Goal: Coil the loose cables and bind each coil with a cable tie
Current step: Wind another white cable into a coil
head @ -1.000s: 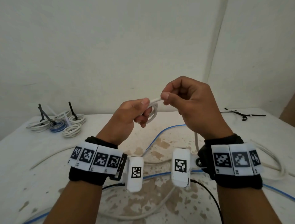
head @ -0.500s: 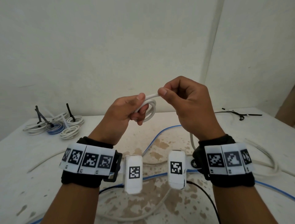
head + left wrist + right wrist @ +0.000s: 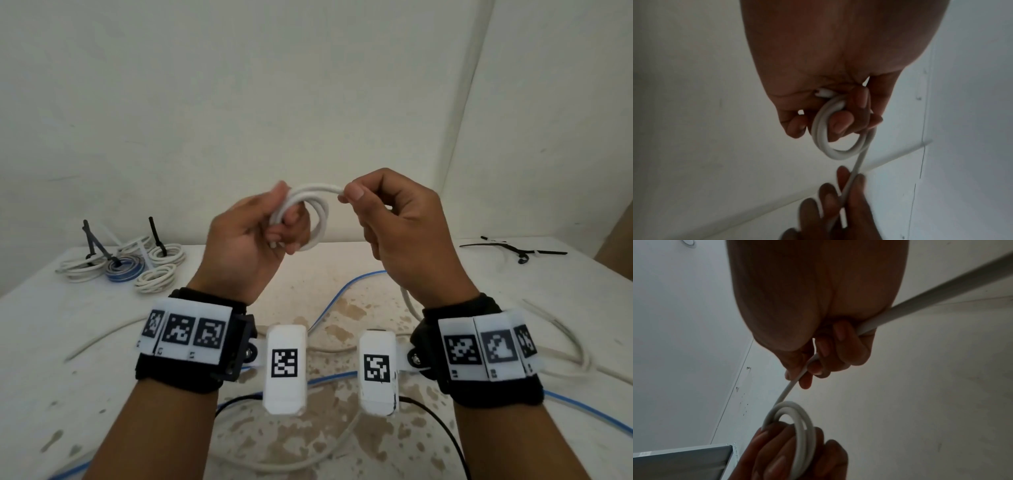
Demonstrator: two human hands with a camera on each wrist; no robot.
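Left hand gripping the white cable coil, right hand pinching its strand alongside.

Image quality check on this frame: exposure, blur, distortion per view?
Head view: evenly lit, sharp, no glare; wide-angle bend at the table edges. Left wrist view: left hand backlit and dark against the bright wall, white cable coil readable, right hand at the bottom smeared. Right wrist view: dim, palm underexposed, cable near the lens stretched and soft.
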